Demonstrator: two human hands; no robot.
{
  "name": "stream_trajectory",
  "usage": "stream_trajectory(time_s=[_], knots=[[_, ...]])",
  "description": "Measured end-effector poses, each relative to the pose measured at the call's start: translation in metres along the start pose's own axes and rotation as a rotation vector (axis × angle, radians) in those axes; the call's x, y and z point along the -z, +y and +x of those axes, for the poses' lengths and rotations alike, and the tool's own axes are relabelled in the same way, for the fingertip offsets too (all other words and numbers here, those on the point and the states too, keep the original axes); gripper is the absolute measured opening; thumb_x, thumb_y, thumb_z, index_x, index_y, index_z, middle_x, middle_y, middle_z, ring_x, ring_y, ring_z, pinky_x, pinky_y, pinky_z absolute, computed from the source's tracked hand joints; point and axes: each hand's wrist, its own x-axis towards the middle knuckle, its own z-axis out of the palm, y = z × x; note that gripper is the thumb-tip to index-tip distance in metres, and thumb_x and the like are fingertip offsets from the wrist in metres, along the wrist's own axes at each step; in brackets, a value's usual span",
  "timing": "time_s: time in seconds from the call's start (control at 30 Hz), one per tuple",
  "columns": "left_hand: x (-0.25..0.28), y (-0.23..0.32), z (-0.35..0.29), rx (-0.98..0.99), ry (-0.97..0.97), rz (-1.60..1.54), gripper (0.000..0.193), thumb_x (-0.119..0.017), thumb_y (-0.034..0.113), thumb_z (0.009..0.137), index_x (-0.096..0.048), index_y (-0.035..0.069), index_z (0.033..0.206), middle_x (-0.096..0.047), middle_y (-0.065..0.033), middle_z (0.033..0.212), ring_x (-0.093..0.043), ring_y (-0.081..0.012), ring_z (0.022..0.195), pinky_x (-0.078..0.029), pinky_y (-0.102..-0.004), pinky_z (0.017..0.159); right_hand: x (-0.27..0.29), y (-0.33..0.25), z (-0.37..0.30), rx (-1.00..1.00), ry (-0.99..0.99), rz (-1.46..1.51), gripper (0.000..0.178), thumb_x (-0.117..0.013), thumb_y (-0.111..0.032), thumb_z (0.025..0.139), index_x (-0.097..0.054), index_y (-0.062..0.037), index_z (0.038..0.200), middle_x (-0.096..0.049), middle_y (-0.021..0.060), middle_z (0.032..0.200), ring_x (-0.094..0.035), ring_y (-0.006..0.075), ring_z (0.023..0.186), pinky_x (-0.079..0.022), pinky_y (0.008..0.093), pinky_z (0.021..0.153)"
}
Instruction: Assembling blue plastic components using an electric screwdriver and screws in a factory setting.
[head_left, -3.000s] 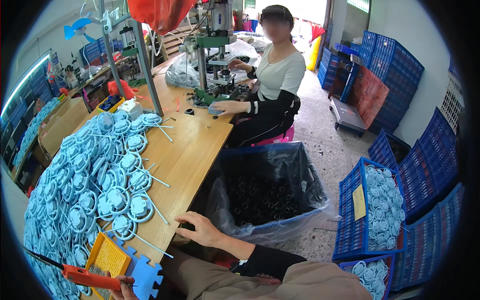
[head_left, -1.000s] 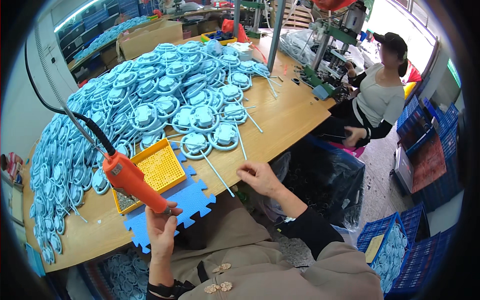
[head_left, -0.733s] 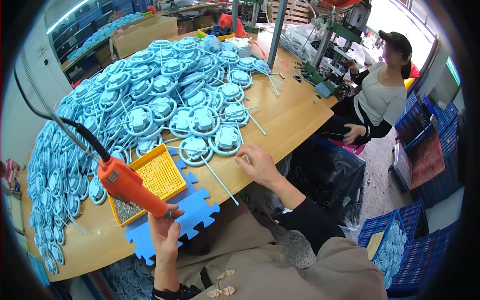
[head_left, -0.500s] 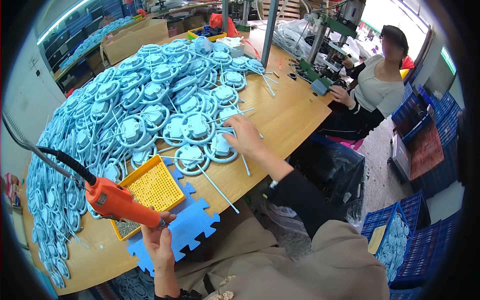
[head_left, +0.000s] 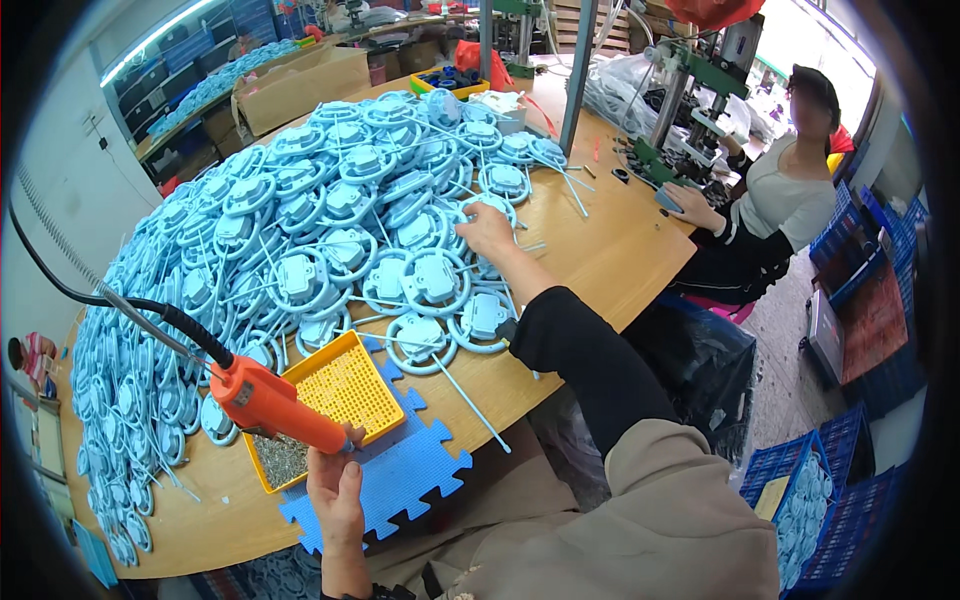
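Note:
My left hand [head_left: 335,490] is wrapped around the lower end of an orange electric screwdriver [head_left: 275,405], which hangs tilted from a coiled spring and a black cable. Stretched out over the right side of a large pile, my right hand [head_left: 487,232] has its fingers curled on the edge of a light blue ring-shaped plastic part [head_left: 515,215]; the fingertips are partly hidden. The heaped parts [head_left: 298,278] each have a box-like centre and thin straight stems. Beneath the screwdriver, a yellow tray [head_left: 375,425] holds small screws [head_left: 282,458] beside a perforated yellow plate [head_left: 345,385].
The tray rests partly on a blue interlocking foam mat [head_left: 415,470] at the table's near edge. A metal post [head_left: 578,85] rises from the wooden table [head_left: 620,235]. At the right, a person [head_left: 785,190] sits by a green press machine [head_left: 690,120]. Blue crates [head_left: 845,450] stand lower right.
My right hand has moved farther into the pile and its fingers have curled in. The left hand still holds the screwdriver. The whole view has shifted, with the scene lower and rightward.

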Motion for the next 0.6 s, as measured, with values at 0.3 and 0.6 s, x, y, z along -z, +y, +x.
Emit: stream_trajectory(time_s=[0.3, 0.6], knots=[[0.008, -0.005, 0.000, -0.023, -0.054, 0.031, 0.055, -0.058, 0.012, 0.090, -0.038, -0.002, 0.139, -0.052, -0.0154, 0.131, -0.051, -0.0277, 0.123, -0.034, -0.0450, 0.109, 0.095, -0.018, 0.024, 0.021, 0.451, 0.770, 0.036, -0.074, -0.011, 0.077, -0.062, 0.0013, 0.109, -0.066, 0.0085, 0.084, -0.064, 0.0151, 0.073, -0.053, 0.0276, 0.061], [0.017, -0.004, 0.002, 0.012, -0.086, -0.043, 0.062, -0.054, -0.001, 0.088, -0.030, -0.005, 0.145, -0.047, -0.0156, 0.138, -0.045, -0.0268, 0.131, -0.030, -0.0407, 0.113, 0.138, -0.117, -0.045, 0.536, 0.352, 1.444, 0.025, -0.061, -0.003, 0.090, -0.048, -0.0015, 0.111, -0.063, 0.0092, 0.101, -0.067, 0.0197, 0.088, -0.060, 0.0332, 0.071]])
